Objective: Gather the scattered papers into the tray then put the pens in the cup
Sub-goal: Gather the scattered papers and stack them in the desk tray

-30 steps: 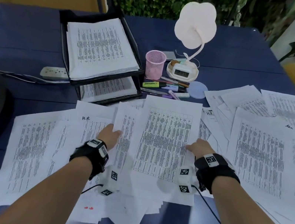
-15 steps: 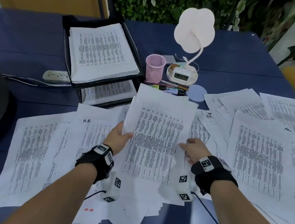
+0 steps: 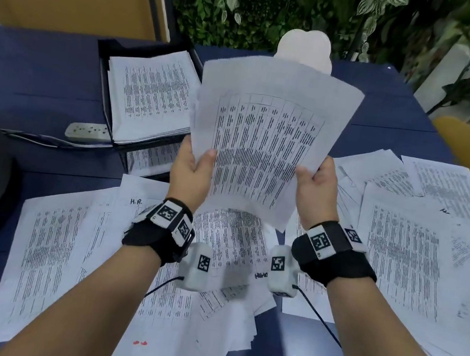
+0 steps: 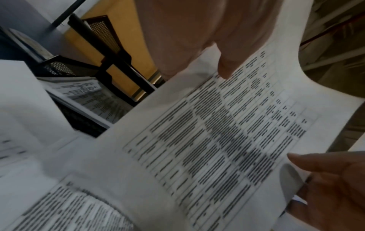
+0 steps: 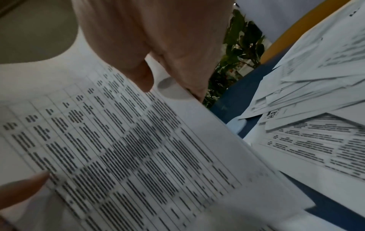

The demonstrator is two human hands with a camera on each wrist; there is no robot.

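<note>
Papers (image 3: pixel 268 140) pinched by left hand (image 3: pixel 191 170) and right hand (image 3: pixel 316 188), thumbs on top. Held up just right of tray (image 3: pixel 106 46). Loads more sheets (image 3: pixel 402 246) below.

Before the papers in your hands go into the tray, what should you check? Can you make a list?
1. Left hand grip on the held papers: ok.
2. Right hand grip on them: ok.
3. Held papers lifted off the table papers: ok.
4. Tray in view: ok.
5. Room on the top tray stack: cannot tell.
6. Held edges lined up: not ok, a few stick out.
</note>
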